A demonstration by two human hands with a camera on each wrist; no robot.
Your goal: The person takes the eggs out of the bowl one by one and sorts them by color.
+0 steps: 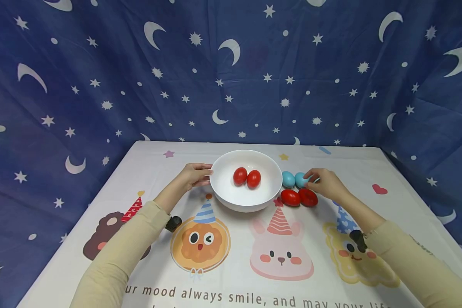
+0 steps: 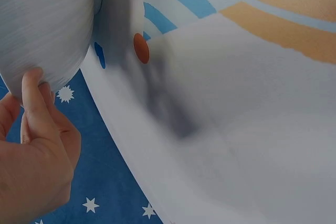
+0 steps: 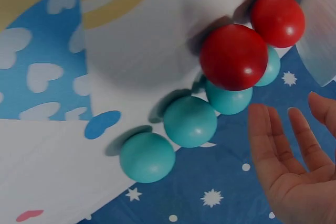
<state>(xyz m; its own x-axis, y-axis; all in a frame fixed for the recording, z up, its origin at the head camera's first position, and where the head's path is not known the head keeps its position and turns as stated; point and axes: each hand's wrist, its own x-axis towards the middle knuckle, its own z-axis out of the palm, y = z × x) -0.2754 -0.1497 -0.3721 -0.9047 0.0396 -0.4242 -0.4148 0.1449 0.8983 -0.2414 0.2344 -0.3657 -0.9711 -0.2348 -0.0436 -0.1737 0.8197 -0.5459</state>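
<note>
My left hand [image 1: 196,175] grips the left side of a white bowl [image 1: 231,201], its fingers against the bowl's wall [image 2: 52,35] in the left wrist view. Two red eggs [image 1: 240,176] lie together inside it. Just right of the bowl, my right hand [image 1: 325,182] reaches over a row of light blue eggs [image 1: 288,179], partly covering them in the head view. The right wrist view shows that hand's fingers [image 3: 262,145] extended, with nothing between them, beside several blue eggs [image 3: 190,121]. Two more red eggs [image 1: 290,198] rest in front of the blue ones.
A white tablecloth [image 1: 154,160] with cartoon prints covers the table. Behind and at both sides hangs a dark blue curtain [image 1: 254,115] with moons and stars. Black wrist cameras [image 1: 173,223] sit at both sleeves.
</note>
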